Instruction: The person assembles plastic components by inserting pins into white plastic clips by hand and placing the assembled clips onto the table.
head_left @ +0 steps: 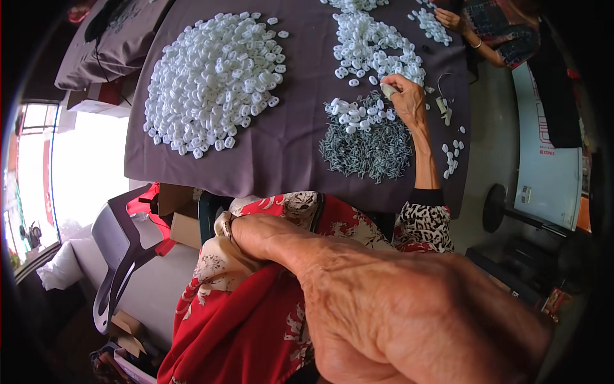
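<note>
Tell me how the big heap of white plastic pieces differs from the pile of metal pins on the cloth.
The heap of white plastic pieces is white, rounded and much larger, lying far from the right hand. The pile of metal pins is grey, thin, spiky and smaller, just beneath that hand. Both lie loose on the dark cloth.
</note>
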Action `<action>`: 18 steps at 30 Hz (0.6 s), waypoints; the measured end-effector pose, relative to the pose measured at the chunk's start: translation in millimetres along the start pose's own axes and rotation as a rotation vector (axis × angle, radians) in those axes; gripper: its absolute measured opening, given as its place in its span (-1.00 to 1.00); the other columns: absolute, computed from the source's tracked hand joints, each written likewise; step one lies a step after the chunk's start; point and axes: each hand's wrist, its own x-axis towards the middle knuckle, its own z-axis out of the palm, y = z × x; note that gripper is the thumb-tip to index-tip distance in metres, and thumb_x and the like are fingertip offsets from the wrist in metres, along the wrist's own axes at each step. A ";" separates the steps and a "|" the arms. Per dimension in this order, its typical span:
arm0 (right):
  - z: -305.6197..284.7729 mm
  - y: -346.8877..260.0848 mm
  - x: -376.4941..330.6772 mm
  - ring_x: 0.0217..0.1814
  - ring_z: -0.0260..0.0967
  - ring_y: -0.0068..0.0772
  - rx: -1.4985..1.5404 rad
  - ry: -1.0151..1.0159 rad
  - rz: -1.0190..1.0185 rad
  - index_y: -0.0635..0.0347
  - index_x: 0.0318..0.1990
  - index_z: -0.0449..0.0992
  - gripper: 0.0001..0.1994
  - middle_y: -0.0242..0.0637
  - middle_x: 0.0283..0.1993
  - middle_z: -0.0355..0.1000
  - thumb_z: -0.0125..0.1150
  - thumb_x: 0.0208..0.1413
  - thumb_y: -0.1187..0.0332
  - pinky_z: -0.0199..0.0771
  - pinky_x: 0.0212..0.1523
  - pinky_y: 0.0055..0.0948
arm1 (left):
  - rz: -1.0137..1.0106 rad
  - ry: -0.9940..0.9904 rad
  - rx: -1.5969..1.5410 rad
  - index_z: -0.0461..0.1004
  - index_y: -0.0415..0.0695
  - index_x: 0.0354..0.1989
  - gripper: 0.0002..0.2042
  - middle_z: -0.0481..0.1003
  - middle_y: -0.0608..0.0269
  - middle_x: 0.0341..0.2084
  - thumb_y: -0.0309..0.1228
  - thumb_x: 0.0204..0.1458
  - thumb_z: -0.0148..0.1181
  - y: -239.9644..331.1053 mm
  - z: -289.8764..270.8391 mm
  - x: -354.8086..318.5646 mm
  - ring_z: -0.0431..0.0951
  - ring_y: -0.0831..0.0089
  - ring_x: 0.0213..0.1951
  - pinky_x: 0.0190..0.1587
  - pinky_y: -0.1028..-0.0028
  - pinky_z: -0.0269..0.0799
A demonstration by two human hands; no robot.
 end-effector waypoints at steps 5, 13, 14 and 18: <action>-11.8 -16.9 -1.1 -0.39 0.32 -0.67 0.231 -0.062 0.105 0.30 -0.37 0.45 -0.91 -0.40 -0.45 0.42 0.03 -0.04 0.51 0.26 -0.30 -0.69 | -0.005 -0.074 -0.130 0.44 -0.25 -0.24 -0.79 0.47 0.10 -0.40 -0.50 -0.09 0.12 -1.7 -1.4 -0.3 0.49 0.34 -0.39 -0.35 0.50 0.40; -23.9 -38.9 -7.3 -0.36 0.37 -0.60 0.424 -0.108 0.066 0.31 -0.25 0.46 -0.81 -0.34 -0.43 0.43 -0.01 -0.05 0.54 0.33 -0.22 -0.64 | 0.008 -0.186 -0.323 0.45 -0.24 -0.25 -0.79 0.48 0.11 -0.39 -0.52 -0.10 0.15 -4.7 -0.2 5.8 0.50 0.35 -0.38 -0.36 0.50 0.41; -25.2 -36.3 -10.4 -0.35 0.38 -0.59 0.474 -0.094 0.068 0.33 -0.26 0.46 -0.81 -0.33 -0.43 0.43 0.00 -0.05 0.54 0.33 -0.22 -0.64 | 0.005 -0.201 -0.362 0.45 -0.24 -0.25 -0.79 0.48 0.11 -0.39 -0.52 -0.11 0.15 -11.7 -2.8 5.2 0.50 0.35 -0.38 -0.36 0.50 0.41; -37.8 -68.0 -18.2 -0.35 0.40 -0.56 0.500 -0.071 0.054 0.37 -0.28 0.45 -0.82 -0.31 -0.40 0.44 0.00 -0.06 0.55 0.34 -0.22 -0.63 | -0.603 0.492 0.112 0.46 -0.23 -0.41 -0.94 0.46 0.30 -0.50 -0.52 -0.07 0.11 -47.5 -61.6 -15.6 0.43 0.56 -0.41 -0.28 0.58 0.35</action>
